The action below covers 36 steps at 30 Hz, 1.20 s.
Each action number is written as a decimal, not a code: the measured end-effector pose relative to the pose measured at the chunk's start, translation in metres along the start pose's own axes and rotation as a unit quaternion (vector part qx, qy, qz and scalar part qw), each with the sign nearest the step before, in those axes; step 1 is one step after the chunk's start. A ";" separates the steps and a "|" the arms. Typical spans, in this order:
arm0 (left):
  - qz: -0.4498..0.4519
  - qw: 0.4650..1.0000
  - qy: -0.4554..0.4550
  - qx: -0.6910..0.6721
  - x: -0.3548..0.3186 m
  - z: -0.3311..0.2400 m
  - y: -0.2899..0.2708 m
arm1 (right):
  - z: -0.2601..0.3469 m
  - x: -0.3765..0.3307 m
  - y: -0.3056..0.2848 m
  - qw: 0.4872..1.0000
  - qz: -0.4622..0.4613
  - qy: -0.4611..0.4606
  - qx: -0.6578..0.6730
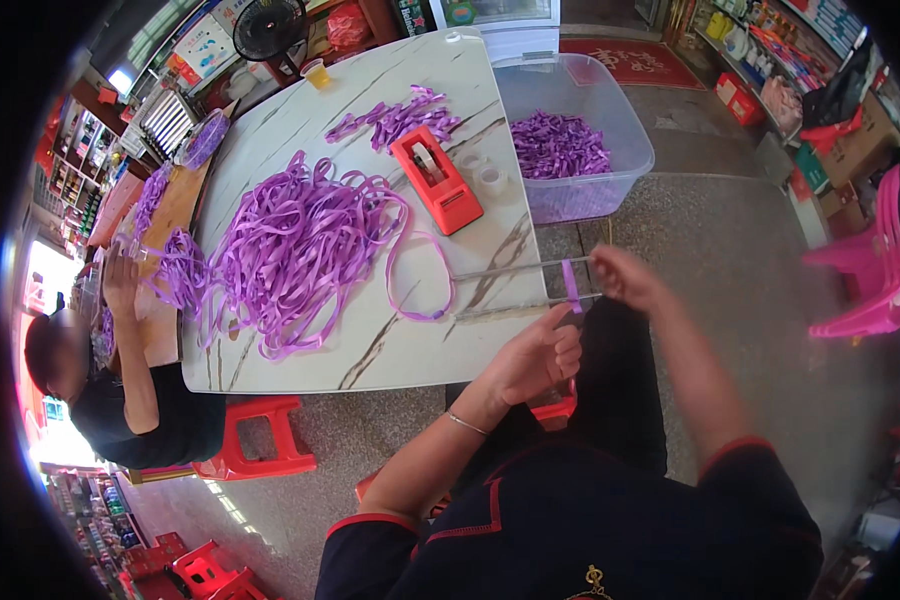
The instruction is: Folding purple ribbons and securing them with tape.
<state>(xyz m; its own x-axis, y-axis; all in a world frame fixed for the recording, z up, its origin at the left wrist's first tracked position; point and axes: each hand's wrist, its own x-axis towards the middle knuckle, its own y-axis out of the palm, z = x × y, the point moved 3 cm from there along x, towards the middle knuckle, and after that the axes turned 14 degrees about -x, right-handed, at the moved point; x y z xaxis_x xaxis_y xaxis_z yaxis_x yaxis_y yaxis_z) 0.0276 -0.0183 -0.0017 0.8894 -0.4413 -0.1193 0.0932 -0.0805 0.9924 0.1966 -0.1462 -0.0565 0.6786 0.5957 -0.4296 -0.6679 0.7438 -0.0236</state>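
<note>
Two thin metal rods stick out past the right edge of the table, and a short purple ribbon band sits across them. My left hand is just below this band. Its fingers are curled, with the thumb side raised to the band's lower end; whether it grips the band cannot be made out. My right hand is closed at the rods' outer ends, slightly blurred, and what lies in its fingers is hidden. Left of the rods, a purple ribbon loop lies on the marble-patterned table.
A big heap of purple ribbons covers the table's middle, with a smaller pile behind. Near them are a red tape dispenser, a tape roll and a cup. A clear bin holds folded ribbons. Another person sits left.
</note>
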 end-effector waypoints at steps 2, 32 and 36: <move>-0.005 1.000 0.000 0.009 -0.003 -0.002 0.003 | -0.023 -0.001 0.036 0.972 0.063 0.115 0.193; 0.005 1.000 0.004 0.030 -0.002 0.000 0.008 | -0.006 -0.014 0.044 0.978 0.113 0.050 0.171; -0.013 0.999 0.005 0.030 -0.002 0.000 0.009 | 0.008 -0.023 0.025 0.985 0.117 0.072 0.109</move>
<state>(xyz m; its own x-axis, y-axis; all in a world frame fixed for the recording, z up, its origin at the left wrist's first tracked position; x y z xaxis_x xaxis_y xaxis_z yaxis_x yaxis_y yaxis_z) 0.0266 -0.0183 0.0069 0.8919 -0.4286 -0.1443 0.0892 -0.1461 0.9852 0.1671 -0.1389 -0.0400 0.4532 0.7217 -0.5233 -0.7091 0.6476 0.2789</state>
